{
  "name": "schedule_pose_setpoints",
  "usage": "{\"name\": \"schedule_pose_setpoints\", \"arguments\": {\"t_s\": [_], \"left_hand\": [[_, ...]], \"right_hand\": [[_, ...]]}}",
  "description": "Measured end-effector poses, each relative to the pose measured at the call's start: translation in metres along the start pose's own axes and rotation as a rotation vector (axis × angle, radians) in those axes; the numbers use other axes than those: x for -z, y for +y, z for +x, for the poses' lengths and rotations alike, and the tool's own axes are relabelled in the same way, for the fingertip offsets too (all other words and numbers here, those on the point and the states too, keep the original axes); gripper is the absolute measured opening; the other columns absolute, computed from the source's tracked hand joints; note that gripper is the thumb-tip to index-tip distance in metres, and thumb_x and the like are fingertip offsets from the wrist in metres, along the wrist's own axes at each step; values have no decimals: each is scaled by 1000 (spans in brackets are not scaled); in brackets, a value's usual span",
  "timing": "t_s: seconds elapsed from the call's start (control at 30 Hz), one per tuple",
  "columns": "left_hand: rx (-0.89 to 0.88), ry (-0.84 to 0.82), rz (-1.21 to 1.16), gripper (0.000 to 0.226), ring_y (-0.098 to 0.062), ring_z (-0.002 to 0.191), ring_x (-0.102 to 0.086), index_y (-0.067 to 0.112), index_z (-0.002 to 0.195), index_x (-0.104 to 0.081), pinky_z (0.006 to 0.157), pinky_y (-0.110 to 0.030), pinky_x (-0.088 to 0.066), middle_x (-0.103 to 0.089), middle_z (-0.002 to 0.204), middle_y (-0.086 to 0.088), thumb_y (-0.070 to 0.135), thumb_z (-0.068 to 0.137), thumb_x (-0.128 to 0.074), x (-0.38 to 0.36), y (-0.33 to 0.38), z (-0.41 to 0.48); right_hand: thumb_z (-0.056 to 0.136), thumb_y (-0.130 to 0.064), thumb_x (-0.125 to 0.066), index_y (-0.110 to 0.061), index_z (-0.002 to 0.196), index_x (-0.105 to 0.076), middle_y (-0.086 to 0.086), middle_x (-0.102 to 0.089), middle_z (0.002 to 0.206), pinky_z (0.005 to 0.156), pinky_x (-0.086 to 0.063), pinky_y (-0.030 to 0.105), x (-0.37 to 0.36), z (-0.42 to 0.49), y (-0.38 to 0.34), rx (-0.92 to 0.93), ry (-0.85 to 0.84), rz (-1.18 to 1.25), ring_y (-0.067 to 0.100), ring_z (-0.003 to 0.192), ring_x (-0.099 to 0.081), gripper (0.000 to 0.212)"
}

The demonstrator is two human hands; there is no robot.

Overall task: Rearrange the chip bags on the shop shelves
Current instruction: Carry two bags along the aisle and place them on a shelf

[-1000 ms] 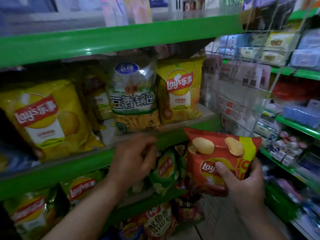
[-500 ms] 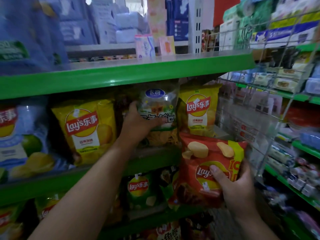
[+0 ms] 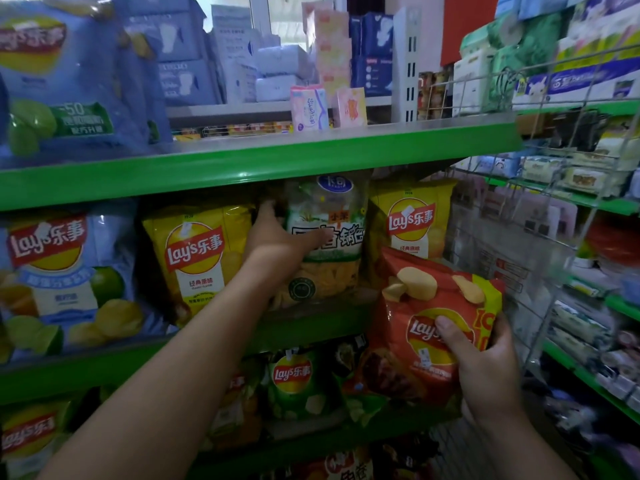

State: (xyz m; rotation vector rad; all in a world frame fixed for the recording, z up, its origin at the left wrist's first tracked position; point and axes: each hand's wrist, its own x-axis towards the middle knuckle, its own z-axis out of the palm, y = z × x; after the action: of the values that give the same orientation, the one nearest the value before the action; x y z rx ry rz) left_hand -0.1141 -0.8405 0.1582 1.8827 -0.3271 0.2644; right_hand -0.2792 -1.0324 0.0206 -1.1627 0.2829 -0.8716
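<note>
My right hand (image 3: pixel 485 368) grips a red Lay's bag (image 3: pixel 429 327), held in front of the shelves at lower right. My left hand (image 3: pixel 277 244) reaches onto the middle green shelf (image 3: pixel 104 362) and holds the left edge of a clear snack bag with green print (image 3: pixel 329 237), thumb across its front and fingers behind it. A yellow Lay's bag (image 3: pixel 197 261) stands to the left of that hand and another yellow Lay's bag (image 3: pixel 412 223) to the right of the clear bag. A blue lime Lay's bag (image 3: pixel 59 275) stands at far left.
A green Lay's bag (image 3: pixel 294 382) and other bags fill the shelf below. The upper green shelf (image 3: pixel 259 161) carries tissue packs and a large blue Lay's bag (image 3: pixel 62 81). A wire rack (image 3: pixel 540 237) with small packets hangs at the right, close to the red bag.
My left hand rose from the lower shelf edge to the middle shelf and took hold of the clear snack bag. The view tilted upward. The red bag stayed in my right hand.
</note>
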Motion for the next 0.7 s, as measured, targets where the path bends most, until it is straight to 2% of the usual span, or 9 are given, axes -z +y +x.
{"name": "schedule_pose_setpoints", "arguments": {"t_s": [0.03,0.13,0.2,0.27,0.33,0.43,0.53,0.6,0.7], "left_hand": [[9,-45,-92,91,-24,101,-69,21,137,-47,82,-45,-60,-70,118,0,39,60,-92,3,1,-4],[26,-158,-298,42,-23,76,-77,28,105,-63,62,-40,-63,-79,89,-1,29,70,-87,15,6,-13],[59,-177,-342,32,-25,72,-77,30,96,-61,60,-43,-63,-79,84,-2,30,74,-84,24,11,-20],[112,-212,-349,35,-27,70,-77,24,100,-60,57,-42,-62,-79,81,-4,33,75,-82,37,12,-32],[147,-250,-392,49,-28,71,-77,17,108,-59,54,-37,-61,-79,83,-5,34,69,-83,54,4,-49],[164,-222,-460,65,-31,79,-76,19,113,-60,56,-39,-60,-79,92,-9,33,54,-83,84,-19,-75],[188,-145,-506,61,-34,81,-76,19,112,-62,56,-40,-60,-78,95,-13,26,55,-81,112,-47,-91],[207,-85,-487,55,-36,82,-76,20,111,-63,57,-42,-60,-78,95,-14,22,59,-81,133,-63,-99],[204,21,-449,50,-36,81,-75,25,107,-66,57,-44,-60,-78,96,-14,15,63,-86,176,-88,-111]], "right_hand": [[33,-58,-93,-58,96,-60,-12,-75,96,59,-60,41,0,1,-1,1,5,10,17,80,-76,71],[48,-43,-88,-55,95,-62,-14,-76,91,54,-59,35,-1,5,-5,5,16,36,15,79,-75,54],[54,-38,-83,-53,95,-63,-13,-77,91,53,-58,33,0,6,-9,3,18,44,14,78,-75,48],[56,-37,-82,-52,98,-63,-7,-76,95,56,-60,37,2,7,-12,-8,6,56,18,79,-75,49],[56,-36,-81,-51,99,-63,-4,-75,97,60,-60,42,3,6,-13,-32,-24,76,21,82,-75,48],[67,-30,-75,-49,99,-64,-7,-77,92,58,-59,41,-6,0,-7,-76,-91,111,19,79,-75,38],[79,-22,-70,-45,103,-64,-4,-77,90,56,-58,42,-30,-10,1,-131,-180,132,21,77,-75,34],[75,-26,-69,-39,109,-64,1,-77,90,55,-58,42,-58,-21,5,-184,-263,134,24,76,-75,37],[74,-28,-74,-36,106,-65,2,-77,92,57,-58,43,-109,-44,10,-244,-371,115,26,77,-75,34]]}}
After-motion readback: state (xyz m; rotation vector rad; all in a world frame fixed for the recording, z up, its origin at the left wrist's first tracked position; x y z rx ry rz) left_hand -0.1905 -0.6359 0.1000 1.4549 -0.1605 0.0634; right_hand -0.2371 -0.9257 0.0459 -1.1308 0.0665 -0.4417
